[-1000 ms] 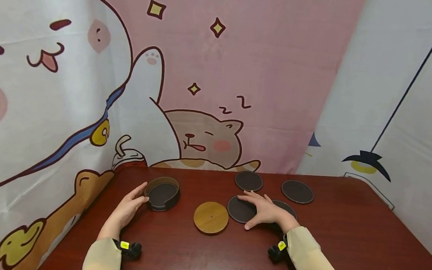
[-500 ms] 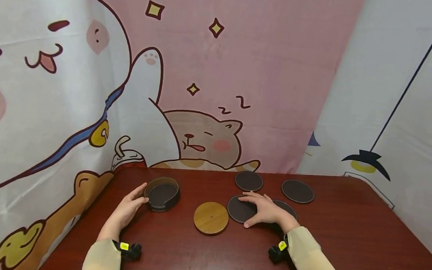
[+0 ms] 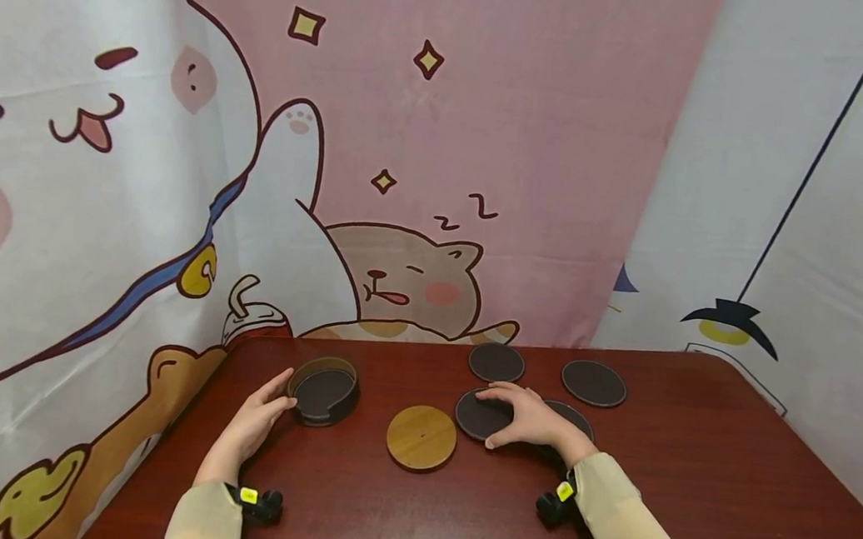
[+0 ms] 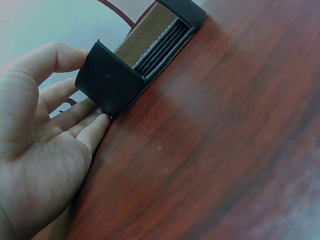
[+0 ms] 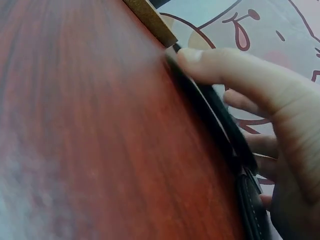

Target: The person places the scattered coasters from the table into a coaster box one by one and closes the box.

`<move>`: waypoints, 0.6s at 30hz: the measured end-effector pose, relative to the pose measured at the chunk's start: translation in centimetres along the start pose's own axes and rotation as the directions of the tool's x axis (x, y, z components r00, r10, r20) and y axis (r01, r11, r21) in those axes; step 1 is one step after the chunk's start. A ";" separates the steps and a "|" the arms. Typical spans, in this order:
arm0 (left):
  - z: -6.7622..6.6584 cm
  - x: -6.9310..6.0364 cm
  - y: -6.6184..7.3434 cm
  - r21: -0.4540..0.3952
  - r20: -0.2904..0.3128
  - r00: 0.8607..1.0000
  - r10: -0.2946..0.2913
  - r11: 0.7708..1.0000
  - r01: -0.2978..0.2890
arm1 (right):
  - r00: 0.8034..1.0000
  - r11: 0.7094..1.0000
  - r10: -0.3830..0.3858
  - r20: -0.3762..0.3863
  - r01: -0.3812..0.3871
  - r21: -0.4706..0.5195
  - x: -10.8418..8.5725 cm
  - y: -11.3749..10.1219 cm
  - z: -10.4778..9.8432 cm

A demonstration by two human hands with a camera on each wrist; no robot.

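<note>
Right hand (image 3: 530,418) has drawn its thumb slightly inward at the near edge of the dark coaster (image 3: 472,417) just right of the wooden disc (image 3: 421,438), apparently firming a pinch across it, while the left hand (image 3: 251,424) grips the holder (image 4: 107,80) on the left.

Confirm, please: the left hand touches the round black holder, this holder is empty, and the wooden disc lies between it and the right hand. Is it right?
The holder is not empty: the left wrist view shows a stack of dark discs through the gap in its wall. The left hand does touch it, and the wooden disc lies between it and the right hand.
</note>
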State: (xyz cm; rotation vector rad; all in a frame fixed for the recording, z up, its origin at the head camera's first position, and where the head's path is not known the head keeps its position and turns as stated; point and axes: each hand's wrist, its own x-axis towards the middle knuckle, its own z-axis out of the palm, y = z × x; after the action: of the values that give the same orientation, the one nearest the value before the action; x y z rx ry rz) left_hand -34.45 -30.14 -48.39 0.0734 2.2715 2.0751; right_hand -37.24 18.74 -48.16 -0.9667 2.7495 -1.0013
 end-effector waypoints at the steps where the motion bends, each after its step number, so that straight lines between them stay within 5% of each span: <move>1: 0.0 0.0 0.0 0.000 -0.001 1.000 0.000 1.000 0.000 | 1.000 1.000 0.005 -0.010 -0.005 0.017 0.0 -0.1 0.0; 7: 0.0 0.1 0.0 0.005 -0.009 1.000 -0.002 1.000 0.002 | 0.999 0.996 0.020 -0.048 -0.016 0.086 0.1 -1.2 -0.5; 18: 0.0 0.0 0.0 0.011 -0.015 1.000 -0.006 1.000 0.006 | 0.998 0.997 0.033 -0.060 -0.029 0.070 0.0 -1.5 -0.9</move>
State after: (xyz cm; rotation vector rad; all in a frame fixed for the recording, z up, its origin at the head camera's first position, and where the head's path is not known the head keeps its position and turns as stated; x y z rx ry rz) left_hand -34.46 -30.10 -48.37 0.0513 2.2885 2.0676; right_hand -36.68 18.33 -46.58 -0.8951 2.7495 -1.1310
